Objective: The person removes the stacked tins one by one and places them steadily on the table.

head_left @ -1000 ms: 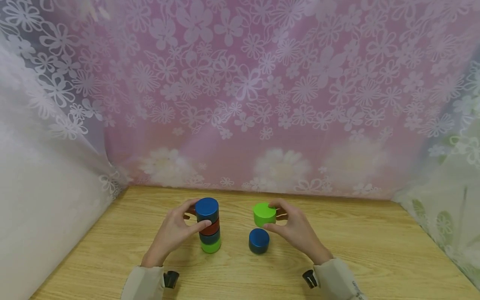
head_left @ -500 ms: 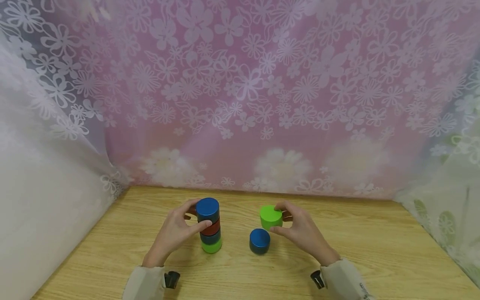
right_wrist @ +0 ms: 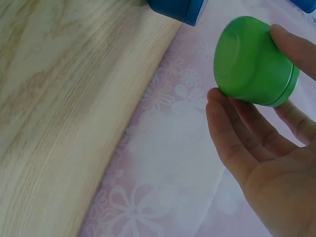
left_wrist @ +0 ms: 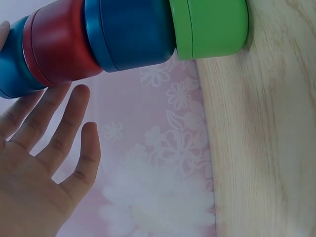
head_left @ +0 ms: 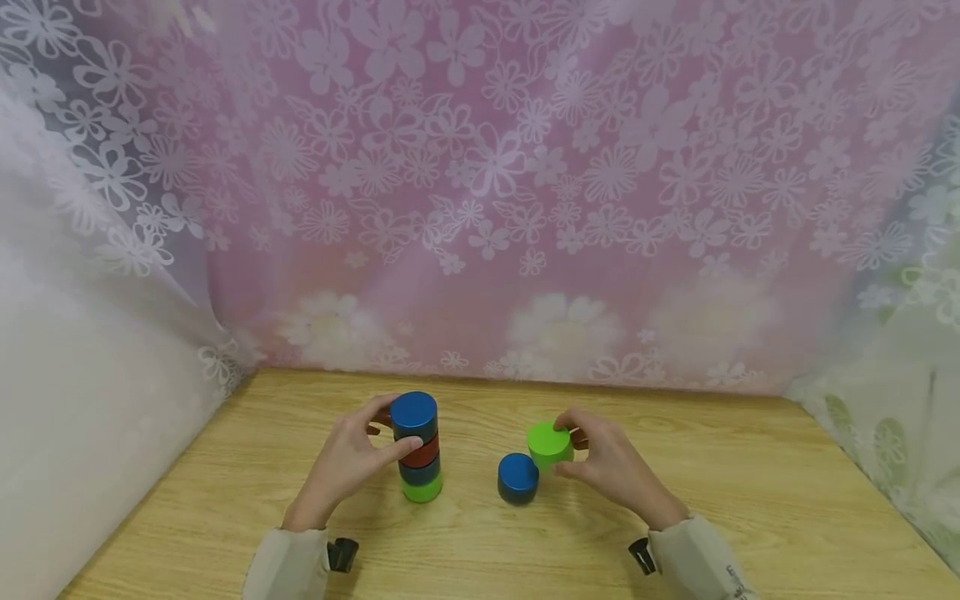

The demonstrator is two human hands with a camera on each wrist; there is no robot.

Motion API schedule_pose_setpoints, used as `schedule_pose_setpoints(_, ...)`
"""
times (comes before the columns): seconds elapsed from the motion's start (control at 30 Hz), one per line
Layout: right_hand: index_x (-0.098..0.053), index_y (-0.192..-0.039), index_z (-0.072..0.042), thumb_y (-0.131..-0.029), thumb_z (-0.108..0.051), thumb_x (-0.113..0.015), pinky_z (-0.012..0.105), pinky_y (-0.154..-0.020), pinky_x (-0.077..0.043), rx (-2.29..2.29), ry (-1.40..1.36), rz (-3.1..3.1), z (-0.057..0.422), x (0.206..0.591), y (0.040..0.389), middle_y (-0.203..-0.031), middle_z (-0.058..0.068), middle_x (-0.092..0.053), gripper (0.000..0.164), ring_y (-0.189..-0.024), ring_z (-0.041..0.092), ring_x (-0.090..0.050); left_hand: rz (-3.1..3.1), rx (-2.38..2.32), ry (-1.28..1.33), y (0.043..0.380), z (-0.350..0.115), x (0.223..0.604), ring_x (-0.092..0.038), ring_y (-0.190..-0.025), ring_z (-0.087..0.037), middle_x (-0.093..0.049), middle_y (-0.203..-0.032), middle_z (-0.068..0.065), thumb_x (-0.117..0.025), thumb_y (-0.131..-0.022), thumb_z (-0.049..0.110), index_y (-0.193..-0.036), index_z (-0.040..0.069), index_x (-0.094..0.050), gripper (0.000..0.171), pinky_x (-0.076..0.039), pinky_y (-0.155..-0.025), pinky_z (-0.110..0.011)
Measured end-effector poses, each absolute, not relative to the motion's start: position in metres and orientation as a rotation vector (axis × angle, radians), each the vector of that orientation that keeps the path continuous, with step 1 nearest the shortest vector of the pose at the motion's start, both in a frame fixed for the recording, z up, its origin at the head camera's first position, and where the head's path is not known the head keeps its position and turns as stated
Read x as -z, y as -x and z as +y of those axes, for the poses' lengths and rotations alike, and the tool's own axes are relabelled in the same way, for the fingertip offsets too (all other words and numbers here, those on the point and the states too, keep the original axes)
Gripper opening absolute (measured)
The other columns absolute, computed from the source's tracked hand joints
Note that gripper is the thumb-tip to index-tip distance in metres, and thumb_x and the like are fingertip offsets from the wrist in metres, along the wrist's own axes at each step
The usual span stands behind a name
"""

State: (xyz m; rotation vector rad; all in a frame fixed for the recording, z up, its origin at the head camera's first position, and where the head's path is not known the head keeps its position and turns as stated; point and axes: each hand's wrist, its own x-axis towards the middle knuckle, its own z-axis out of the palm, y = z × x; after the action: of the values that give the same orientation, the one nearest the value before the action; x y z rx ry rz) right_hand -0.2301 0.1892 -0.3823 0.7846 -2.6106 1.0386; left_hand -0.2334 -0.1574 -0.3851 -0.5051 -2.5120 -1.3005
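So far built: a stack of four round metal tins (head_left: 418,450) stands on the wooden table (head_left: 750,500), green at the bottom, then blue, red, blue on top.
Left over: judging by what lies loose, two tins remain unstacked, a lone blue round tin (head_left: 517,477) on the table and a bright green round tin (head_left: 550,444).
Left hand (head_left: 347,460): thumb and fingers rest against the stack's upper tins, steadying it; fingers fairly straight.
Right hand (head_left: 609,467): pinches the green tin (right_wrist: 254,61) between thumb and fingers, raised off the table.
Position: the green tin sits just beside the lone blue one, well right of the stack.
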Motion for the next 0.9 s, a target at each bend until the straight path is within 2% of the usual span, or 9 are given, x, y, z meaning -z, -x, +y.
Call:
schedule_pose_setpoints(0.3,-0.063,-0.108,-0.003,-0.076,-0.003,-0.089,0.043,-0.075,-0.057,-1.05,-0.759,-2.686,0.193,0.384,0.228,-0.107,0.009,-0.067,0.042,-0.083,0.015,-0.063,-2.52,1.3,0.503,0.233,-0.157,0.385,-0.064,-0.095,-0.017,-0.071,-0.103,-0.001,-0.086,-0.085,0.026,-0.136,0.007,-0.062,0.059,-0.052,-0.089,-0.052)
schedule_pose_setpoints(0.6,-0.063,-0.105,-0.005,-0.074,-0.002,-0.089,0.04,-0.073,-0.057,-1.034,-0.782,-2.731,0.196,0.386,0.229,-0.103,0.004,-0.066,0.041,-0.082,0.017,-0.062,-2.516,1.292,0.505,0.234,-0.158,0.382,-0.064,-0.097,-0.019,-0.07,-0.106,-0.002,-0.085,-0.085,0.026,-0.136,0.008,-0.062,0.058,-0.052,-0.089,-0.052)
schedule_pose_setpoints(0.9,-0.063,-0.105,-0.003,-0.074,-0.004,-0.09,0.033,-0.073,-0.056,-1.072,-0.783,-2.796,0.2,0.392,0.229,-0.104,0.007,-0.068,0.041,-0.084,0.015,-0.065,-2.521,1.299,0.498,0.233,-0.158,0.384,-0.065,-0.095,-0.018,-0.071,-0.105,-0.002,-0.086,-0.084,0.023,-0.136,0.008,-0.063,0.059,-0.052,-0.088,-0.053)
